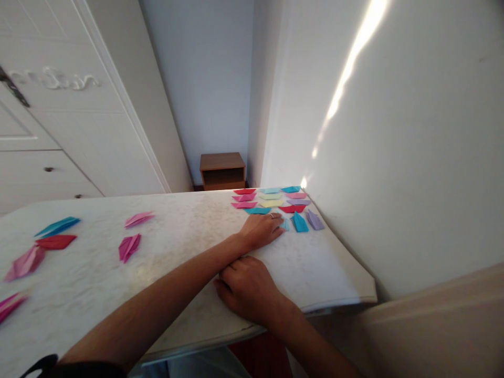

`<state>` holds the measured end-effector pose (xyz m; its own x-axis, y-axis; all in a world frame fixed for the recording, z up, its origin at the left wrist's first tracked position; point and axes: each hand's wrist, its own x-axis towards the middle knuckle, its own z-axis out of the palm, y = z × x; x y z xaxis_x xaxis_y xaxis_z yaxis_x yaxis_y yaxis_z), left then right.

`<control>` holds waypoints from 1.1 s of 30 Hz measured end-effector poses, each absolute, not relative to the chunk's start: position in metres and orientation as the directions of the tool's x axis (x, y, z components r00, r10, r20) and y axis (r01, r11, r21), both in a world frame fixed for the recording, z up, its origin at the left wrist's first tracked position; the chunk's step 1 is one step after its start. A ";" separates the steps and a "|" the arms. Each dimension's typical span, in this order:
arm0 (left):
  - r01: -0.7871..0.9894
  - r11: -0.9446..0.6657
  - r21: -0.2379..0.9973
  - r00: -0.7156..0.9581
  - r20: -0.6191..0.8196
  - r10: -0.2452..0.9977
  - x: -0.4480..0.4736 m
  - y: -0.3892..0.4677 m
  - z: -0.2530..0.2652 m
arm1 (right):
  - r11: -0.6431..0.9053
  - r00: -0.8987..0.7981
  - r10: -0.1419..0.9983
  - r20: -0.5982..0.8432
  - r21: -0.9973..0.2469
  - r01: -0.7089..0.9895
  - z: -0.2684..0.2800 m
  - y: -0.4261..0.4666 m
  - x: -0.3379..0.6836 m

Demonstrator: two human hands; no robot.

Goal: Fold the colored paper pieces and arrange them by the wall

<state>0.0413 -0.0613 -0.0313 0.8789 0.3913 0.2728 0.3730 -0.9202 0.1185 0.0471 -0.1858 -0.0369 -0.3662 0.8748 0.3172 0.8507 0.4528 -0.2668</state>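
My left hand (262, 230), with a ring on one finger, reaches across the table to the right. Its thumb and fingers close on a light blue folded paper piece (285, 224), partly hidden by them. Right of it lie a blue folded piece (300, 222) and a lilac one (315, 220). Just beyond the fingers is a teal piece (257, 210), and a red one (292, 209) is close by. My right hand (248, 289) rests curled on the table beneath my left wrist; whatever its fingers may hold is hidden.
Farther back are rows of folded papers, including a yellow piece (271, 203). More lie scattered at left, among them a blue (58, 226), a red (56, 242) and a magenta piece (129, 248). A wall (413, 157) borders the table (189, 231) on the right.
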 end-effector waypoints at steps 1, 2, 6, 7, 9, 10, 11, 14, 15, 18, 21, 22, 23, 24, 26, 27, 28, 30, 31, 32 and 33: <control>0.373 -0.918 0.136 0.875 0.276 0.397 0.041 -0.061 -0.032 | 0.455 -0.366 0.874 0.321 -0.270 0.849 -0.037 -0.186 0.047; 0.370 -0.916 0.154 0.872 0.281 0.400 0.041 -0.061 -0.033 | 0.457 -0.366 0.872 0.324 -0.274 0.846 -0.038 -0.186 0.048; 0.342 -0.910 0.233 0.852 0.332 0.405 0.034 -0.061 -0.036 | 0.480 -0.385 0.862 0.328 -0.286 0.829 -0.039 -0.186 0.051; 0.337 -0.906 0.255 0.838 0.356 0.413 0.031 -0.062 -0.037 | 0.486 -0.391 0.860 0.328 -0.291 0.824 -0.038 -0.185 0.052; 0.326 -0.896 0.301 0.803 0.411 0.431 0.022 -0.063 -0.036 | 0.492 -0.398 0.859 0.322 -0.301 0.817 -0.038 -0.184 0.053; 0.321 -0.889 0.327 0.783 0.437 0.443 0.016 -0.064 -0.034 | 0.491 -0.400 0.860 0.316 -0.307 0.815 -0.038 -0.184 0.054; 0.315 -0.881 0.352 0.762 0.460 0.456 0.009 -0.066 -0.032 | 0.486 -0.396 0.864 0.310 -0.312 0.816 -0.037 -0.184 0.055; 0.315 -0.849 0.423 0.702 0.498 0.509 -0.016 -0.072 -0.024 | 0.452 -0.364 0.884 0.293 -0.335 0.827 -0.036 -0.183 0.055; 0.318 -0.838 0.444 0.688 0.500 0.526 -0.026 -0.075 -0.021 | 0.441 -0.354 0.890 0.287 -0.348 0.827 -0.036 -0.183 0.055; 0.317 -0.813 0.489 0.670 0.492 0.557 -0.062 -0.088 -0.015 | 0.423 -0.337 0.902 0.270 -0.391 0.818 -0.035 -0.183 0.055; 0.325 -0.792 0.517 0.655 0.481 0.582 -0.103 -0.104 -0.013 | 0.414 -0.336 0.908 0.250 -0.411 0.812 -0.036 -0.184 0.057; 0.339 -0.779 0.527 0.638 0.479 0.602 -0.117 -0.110 -0.014 | 0.412 -0.337 0.909 0.245 -0.413 0.812 -0.036 -0.184 0.057; 0.358 -0.761 0.540 0.615 0.477 0.628 -0.131 -0.115 -0.014 | 0.410 -0.336 0.910 0.241 -0.413 0.813 -0.037 -0.184 0.058; 0.380 -0.738 0.557 0.585 0.473 0.658 -0.145 -0.120 -0.016 | 0.407 -0.334 0.912 0.238 -0.413 0.815 -0.038 -0.184 0.059; 0.419 -0.676 0.606 0.512 0.457 0.727 -0.171 -0.129 -0.019 | 0.401 -0.330 0.914 0.235 -0.410 0.819 -0.040 -0.184 0.060; 0.432 -0.636 0.640 0.471 0.441 0.764 -0.183 -0.133 -0.021 | 0.399 -0.329 0.915 0.232 -0.407 0.822 -0.040 -0.184 0.060; 0.437 -0.589 0.679 0.430 0.418 0.801 -0.195 -0.136 -0.023 | 0.393 -0.326 0.918 0.227 -0.404 0.826 -0.041 -0.183 0.060; 0.429 -0.483 0.763 0.367 0.341 0.865 -0.215 -0.141 -0.026 | 0.368 -0.307 0.928 0.210 -0.412 0.834 -0.041 -0.182 0.060; 0.415 -0.429 0.802 0.350 0.295 0.889 -0.223 -0.143 -0.027 | 0.349 -0.291 0.936 0.197 -0.424 0.835 -0.040 -0.181 0.059; 0.394 -0.376 0.838 0.341 0.246 0.907 -0.230 -0.145 -0.027 | 0.329 -0.275 0.944 0.184 -0.442 0.835 -0.039 -0.180 0.059; 0.369 -0.324 0.871 0.337 0.200 0.920 -0.235 -0.146 -0.028 | 0.310 -0.260 0.950 0.170 -0.463 0.830 -0.038 -0.179 0.058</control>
